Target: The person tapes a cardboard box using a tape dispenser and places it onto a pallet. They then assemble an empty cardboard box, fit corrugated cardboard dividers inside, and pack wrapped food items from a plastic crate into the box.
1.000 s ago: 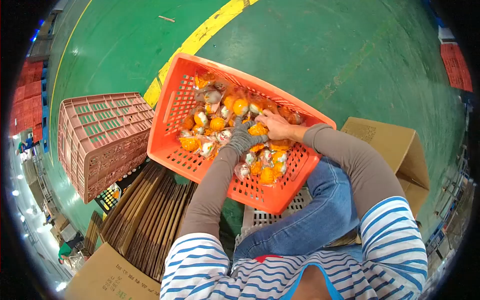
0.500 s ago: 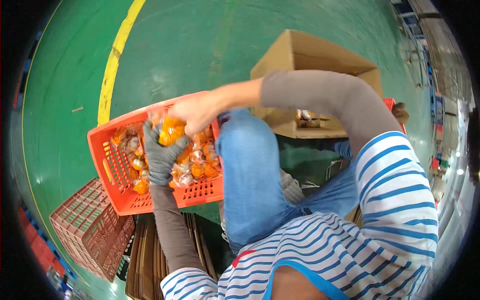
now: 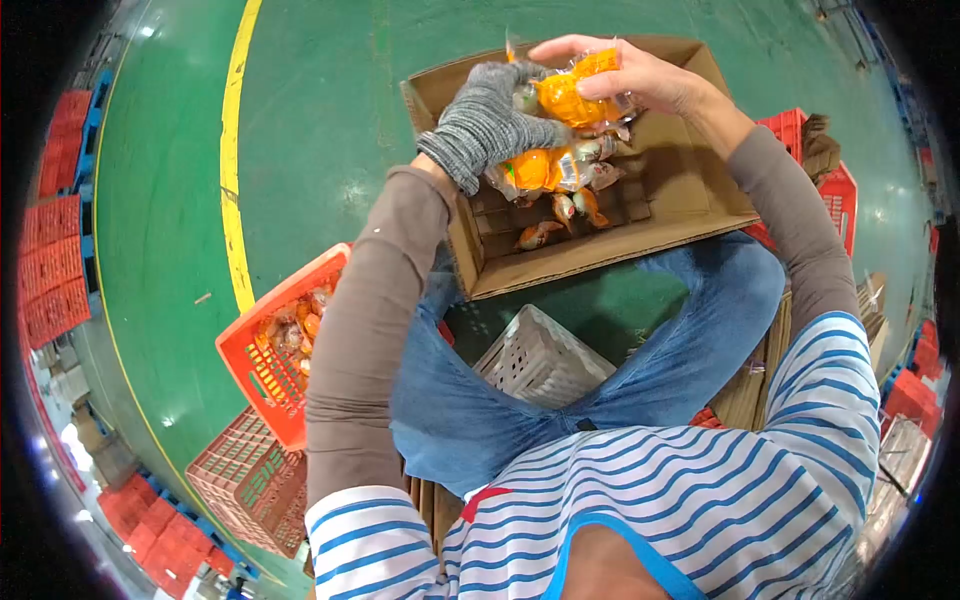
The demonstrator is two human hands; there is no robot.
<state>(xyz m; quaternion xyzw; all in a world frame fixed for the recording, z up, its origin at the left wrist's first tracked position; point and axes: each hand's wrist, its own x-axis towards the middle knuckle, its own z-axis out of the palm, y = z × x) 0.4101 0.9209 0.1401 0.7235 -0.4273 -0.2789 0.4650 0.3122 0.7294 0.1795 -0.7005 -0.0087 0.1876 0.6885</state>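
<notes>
My left hand (image 3: 490, 118), in a grey knitted glove, is wrapped round clear packets with orange contents at the left side of an open cardboard box (image 3: 610, 246). My bare right hand (image 3: 635, 78) grips an orange packet (image 3: 568, 100) from the right, over the same box. Another orange packet (image 3: 537, 170) shows just under my gloved fingers. Several small wrapped pieces (image 3: 563, 208) lie on the bottom of the box. How many packets each hand holds is hidden.
An orange-red basket (image 3: 262, 372) of wrapped pieces stands at the left, partly behind my left arm. Below it is a brownish-pink crate (image 3: 245, 478). A grey crate (image 3: 545, 358) sits between my legs. Red baskets (image 3: 840, 205) and folded cardboard (image 3: 745, 395) are at the right.
Both hands have left the orange-red basket with packets and moved right, over the cardboard box. The view has turned toward the box, so the basket now appears farther left and lower.
</notes>
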